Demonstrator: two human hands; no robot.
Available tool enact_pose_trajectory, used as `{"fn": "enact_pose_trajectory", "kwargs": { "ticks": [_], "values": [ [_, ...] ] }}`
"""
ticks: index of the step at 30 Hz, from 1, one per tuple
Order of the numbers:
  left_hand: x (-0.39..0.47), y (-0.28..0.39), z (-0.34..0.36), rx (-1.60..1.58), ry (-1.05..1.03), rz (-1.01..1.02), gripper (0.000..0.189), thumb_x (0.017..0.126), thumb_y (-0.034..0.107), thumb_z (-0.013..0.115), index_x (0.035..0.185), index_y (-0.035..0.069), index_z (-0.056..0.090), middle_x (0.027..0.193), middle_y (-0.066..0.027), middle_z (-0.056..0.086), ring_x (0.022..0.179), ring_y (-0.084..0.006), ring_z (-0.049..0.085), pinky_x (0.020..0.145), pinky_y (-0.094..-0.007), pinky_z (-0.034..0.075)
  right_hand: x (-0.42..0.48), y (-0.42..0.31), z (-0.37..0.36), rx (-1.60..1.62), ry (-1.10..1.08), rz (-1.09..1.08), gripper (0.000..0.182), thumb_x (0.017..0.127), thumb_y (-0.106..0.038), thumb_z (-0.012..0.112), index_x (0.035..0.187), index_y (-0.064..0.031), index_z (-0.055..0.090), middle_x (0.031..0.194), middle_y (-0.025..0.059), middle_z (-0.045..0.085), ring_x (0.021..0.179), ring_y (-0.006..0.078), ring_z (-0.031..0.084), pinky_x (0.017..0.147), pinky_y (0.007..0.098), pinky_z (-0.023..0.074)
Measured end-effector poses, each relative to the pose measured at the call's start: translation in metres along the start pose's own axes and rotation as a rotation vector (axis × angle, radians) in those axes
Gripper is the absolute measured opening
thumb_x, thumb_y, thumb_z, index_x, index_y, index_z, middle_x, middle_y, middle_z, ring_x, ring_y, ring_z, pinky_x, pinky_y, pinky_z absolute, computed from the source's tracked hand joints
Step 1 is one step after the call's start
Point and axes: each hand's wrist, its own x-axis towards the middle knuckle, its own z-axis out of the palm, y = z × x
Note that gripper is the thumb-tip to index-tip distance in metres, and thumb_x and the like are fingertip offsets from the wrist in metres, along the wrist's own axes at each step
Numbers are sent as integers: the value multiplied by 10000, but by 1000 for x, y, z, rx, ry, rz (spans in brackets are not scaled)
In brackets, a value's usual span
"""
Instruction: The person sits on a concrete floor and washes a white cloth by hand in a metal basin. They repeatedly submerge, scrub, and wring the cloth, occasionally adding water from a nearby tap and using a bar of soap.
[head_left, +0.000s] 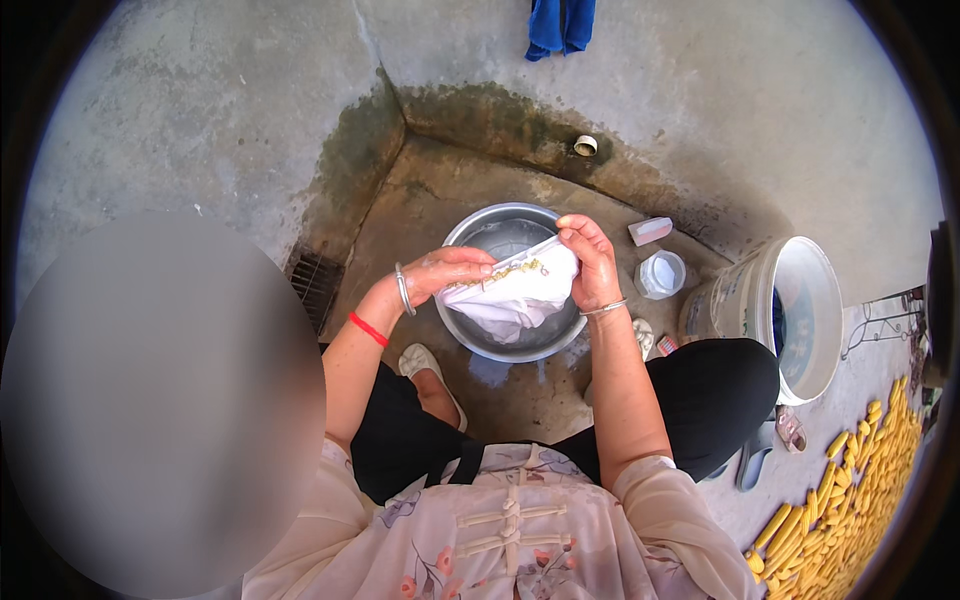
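Note:
Between my hands a wet white cloth garment (525, 292) with a gold-coloured trim is stretched over a metal basin (480, 341). My left hand (452, 271) lies along the trimmed edge at its left end, fingers flat and wet. At the upper right corner, my right hand (592, 255) pinches the fabric between thumb and fingers. The lower part of the cloth droops into the basin, where some water (510, 234) shows. The basin stands on the wet concrete floor (420, 191) between my feet.
Right of the basin are a bar of soap (650, 231), a translucent plastic tub (660, 274) and a large white bucket (806, 315) with dark cloth inside. A floor drain grate (315, 281) lies left. Corn cobs (847, 495) and slippers (754, 457) lie at lower right. A grey blur covers the left side.

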Motion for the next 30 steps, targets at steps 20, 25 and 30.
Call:
{"fn": "enact_pose_trajectory", "kwargs": {
  "ticks": [20,25,30],
  "values": [
    [65,-111,4,-357,382,-256,411,814,241,620,1147,32,501,1071,-68,587,943,-163,580,823,-289,459,39,134,-136,-7,528,556,387,832,-233,535,1168,-49,479,1182,121,507,1049,241,516,877,370,433],
    [68,-96,-9,-636,445,-301,334,867,315,528,1064,48,567,1006,-66,625,906,-181,603,821,-324,472,23,182,-178,170,681,644,477,856,-289,490,1258,-47,413,1255,138,455,1143,256,451,929,409,400],
    [77,-106,-22,-696,558,-334,324,884,315,493,1056,54,576,980,-68,636,886,-179,612,808,-325,481,17,201,-190,281,634,620,247,856,-255,494,1002,-64,552,1005,93,573,927,206,533,800,338,443]
  ]
}}
